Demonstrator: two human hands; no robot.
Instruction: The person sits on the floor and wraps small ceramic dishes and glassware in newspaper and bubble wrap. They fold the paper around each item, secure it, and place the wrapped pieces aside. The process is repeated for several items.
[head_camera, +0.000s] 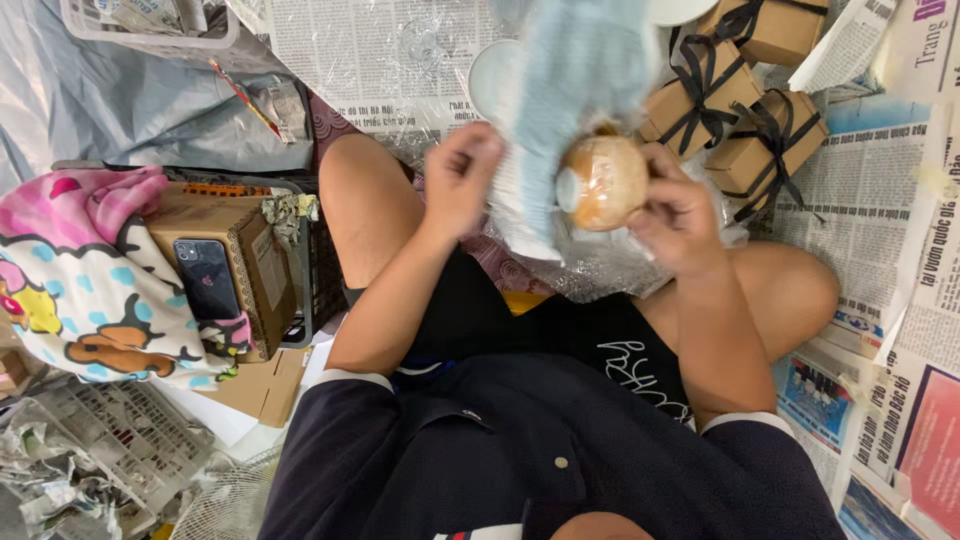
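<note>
Sitting cross-legged on spread newspaper (860, 215), the person wears a dark navy shirt (540, 450) that fills the near edge of the view. Above the knees, the right hand (682, 215) is closed around a small round brown ceramic cup (603, 183), its glazed surface mottled tan and its pale circular base turned toward the camera. The left hand (458, 180) grips a pale blue cloth (565, 95) with fingers curled; the cloth rises blurred from beside the cup and its upper end is cut off by the frame. How far the cloth wraps behind the cup cannot be determined. At the person's left, a black phone (207, 278) rests on a cardboard box (250, 265) next to a patterned blanket (85, 275). Farther out, three kraft gift boxes (745, 90) tied with black ribbon sit on the newspaper, one partly cropped, near a white dish (492, 75) half hidden by the cloth.
</note>
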